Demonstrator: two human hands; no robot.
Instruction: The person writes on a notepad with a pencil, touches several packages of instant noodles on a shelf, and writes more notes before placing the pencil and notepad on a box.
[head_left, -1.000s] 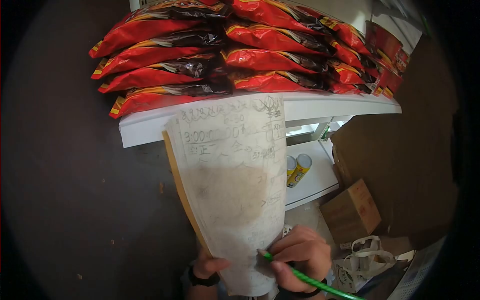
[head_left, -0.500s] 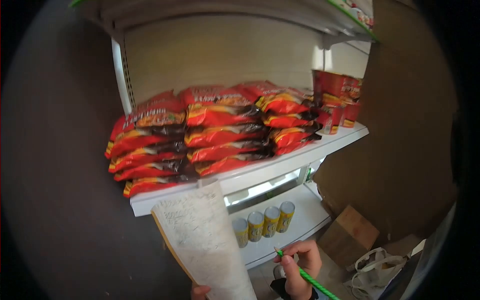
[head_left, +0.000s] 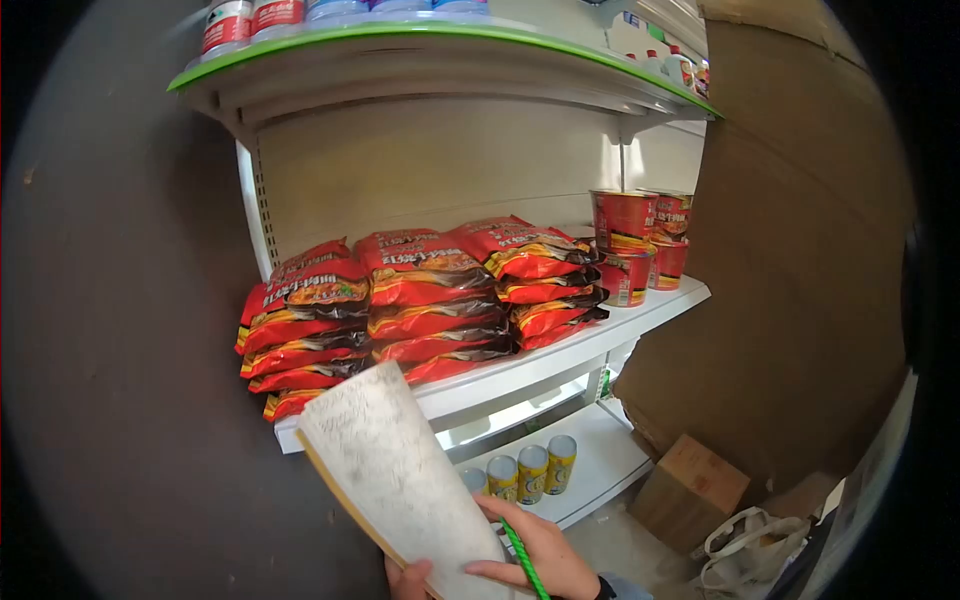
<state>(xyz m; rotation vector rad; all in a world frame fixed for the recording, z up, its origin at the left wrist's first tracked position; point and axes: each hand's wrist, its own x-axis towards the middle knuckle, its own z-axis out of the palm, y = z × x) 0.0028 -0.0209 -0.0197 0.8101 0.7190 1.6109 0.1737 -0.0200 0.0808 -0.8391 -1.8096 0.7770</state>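
My left hand (head_left: pixel 408 580) grips the lower edge of a notebook (head_left: pixel 400 460), folded back and covered in faint handwriting. My right hand (head_left: pixel 545 555) has a green pencil (head_left: pixel 522 552) between its fingers, and its fingertips lie at the notebook's lower right edge. Beyond the notebook, red instant noodle packs (head_left: pixel 430 285) are stacked in three piles on a white shelf (head_left: pixel 500 375). Red noodle cups (head_left: pixel 625 222) stand two high at that shelf's right end. Yellow cans (head_left: pixel 532 475) line the lower shelf (head_left: pixel 600 465), partly hidden by the notebook and right hand.
Overhead runs a green-edged shelf (head_left: pixel 440 25) carrying jars (head_left: pixel 228 28) and bottles (head_left: pixel 680 65). A large brown cardboard sheet (head_left: pixel 780 250) borders the right side. On the floor sit a cardboard box (head_left: pixel 690 490) and a white bag (head_left: pixel 750 545). A dark surface (head_left: pixel 120 350) fills the left.
My right hand with the pencil has moved left and onto the notebook's edge. The view has tilted up, bringing the jars on the top shelf into sight.
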